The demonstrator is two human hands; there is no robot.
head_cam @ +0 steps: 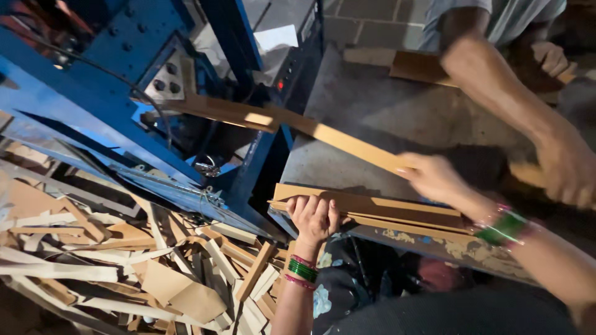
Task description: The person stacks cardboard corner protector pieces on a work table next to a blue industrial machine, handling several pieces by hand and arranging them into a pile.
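My left hand (pixel 313 217) grips the near end of a stack of thin wooden strips (pixel 397 209) that lies along the front edge of a grey metal table (pixel 372 111). My right hand (pixel 434 177) holds one long thin wooden strip (pixel 292 124) that reaches up and left toward the blue machine (pixel 105 80). Both my wrists carry green and pink bangles. Another person's hand (pixel 568 167) grips something at the right, blurred, just beyond my right hand.
A heap of wooden offcuts (pixel 143 267) covers the floor at the lower left. The other person's second hand (pixel 549 59) rests on a flat board (pixel 422 67) at the table's far side. A control panel with a red light (pixel 280 85) sits on the machine.
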